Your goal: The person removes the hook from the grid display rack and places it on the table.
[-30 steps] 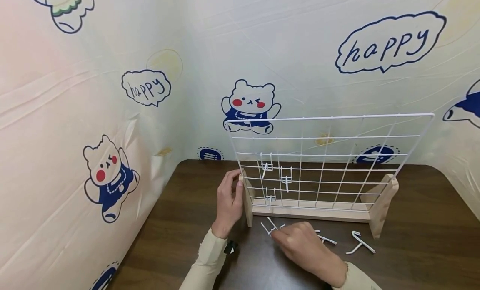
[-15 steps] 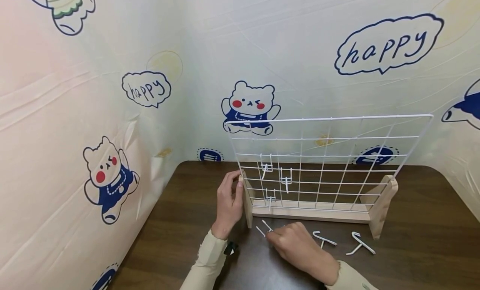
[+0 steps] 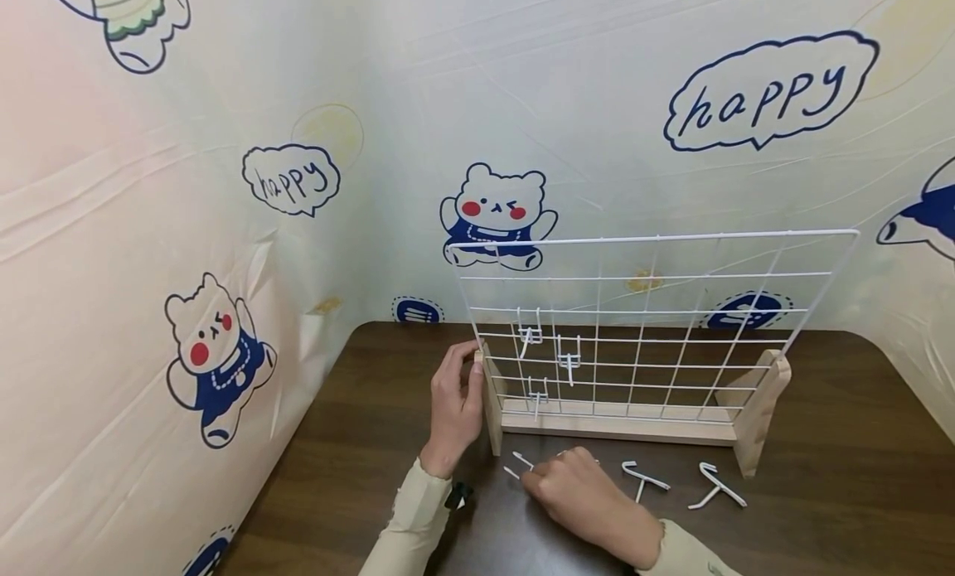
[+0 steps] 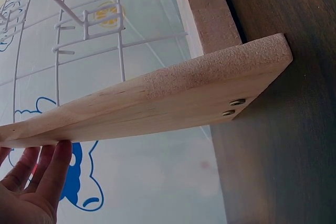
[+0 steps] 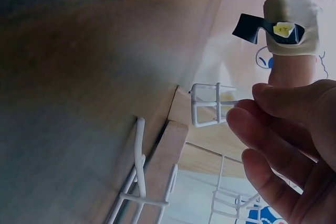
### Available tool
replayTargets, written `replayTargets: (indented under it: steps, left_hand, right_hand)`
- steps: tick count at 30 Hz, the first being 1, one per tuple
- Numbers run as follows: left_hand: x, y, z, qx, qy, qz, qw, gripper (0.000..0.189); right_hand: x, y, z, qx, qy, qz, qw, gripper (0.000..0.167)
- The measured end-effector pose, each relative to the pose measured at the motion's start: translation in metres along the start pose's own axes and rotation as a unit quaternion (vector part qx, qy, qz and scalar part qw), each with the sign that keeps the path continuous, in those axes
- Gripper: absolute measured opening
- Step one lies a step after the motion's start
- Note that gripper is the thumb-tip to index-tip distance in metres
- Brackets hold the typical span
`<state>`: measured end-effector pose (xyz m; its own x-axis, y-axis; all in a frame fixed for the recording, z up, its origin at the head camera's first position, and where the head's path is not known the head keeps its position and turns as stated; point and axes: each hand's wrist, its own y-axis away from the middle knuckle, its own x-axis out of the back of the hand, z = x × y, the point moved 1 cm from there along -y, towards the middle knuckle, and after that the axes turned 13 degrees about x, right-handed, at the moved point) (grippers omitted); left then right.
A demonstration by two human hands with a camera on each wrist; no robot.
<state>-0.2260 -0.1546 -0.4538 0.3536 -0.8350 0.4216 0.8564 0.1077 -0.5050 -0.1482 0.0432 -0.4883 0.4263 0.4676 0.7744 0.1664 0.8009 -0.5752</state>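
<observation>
My right hand [image 3: 585, 497] pinches a white wire hook [image 5: 206, 104] between thumb and fingers, low over the table; in the head view its two prongs [image 3: 523, 459] stick out left of the fingers. My left hand [image 3: 457, 406] rests on the left wooden side panel [image 3: 491, 406] of a stand, its fingers [image 4: 56, 169] extended against the outer face. A white wire grid [image 3: 634, 340] rises from this stand. Three similar hooks hang on the grid's left part: an upper hook [image 3: 530, 336], a middle hook [image 3: 569, 359] and a lower hook [image 3: 537, 396].
Right of my right hand, two loose hooks lie on the dark wooden table [image 3: 358, 485]: a nearer hook [image 3: 645, 479] and a farther hook [image 3: 718, 486]. The stand's right side panel [image 3: 764, 410] is behind them. A printed cloth [image 3: 373, 145] surrounds the table.
My right hand has shifted a little left and towards me with the hook, uncovering more of the nearer loose hook. My left hand stays on the side panel.
</observation>
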Motion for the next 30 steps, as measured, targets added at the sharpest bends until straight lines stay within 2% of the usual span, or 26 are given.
replayTargets:
  steps: [5, 13, 22, 30]
  left_hand:
    - [0.0, 0.001, 0.0, 0.003, 0.001, -0.004, 1.0, 0.027]
    - [0.0, 0.0, 0.0, -0.007, 0.004, -0.002, 1.0, 0.028]
    - [0.0, 0.0, -0.002, -0.014, 0.005, 0.005, 0.9999, 0.028]
    - [0.0, -0.001, -0.001, -0.008, 0.002, 0.003, 1.0, 0.028]
  right_hand:
    - [-0.004, 0.001, -0.003, 0.009, 0.018, -0.021, 0.9996, 0.025]
    - [-0.009, 0.003, -0.006, 0.018, 0.028, -0.018, 0.9993, 0.027]
    - [-0.007, 0.001, -0.009, 0.015, 0.03, -0.054, 0.998, 0.026]
    - [-0.007, -0.003, -0.014, 0.003, 0.035, -0.087, 0.9956, 0.028]
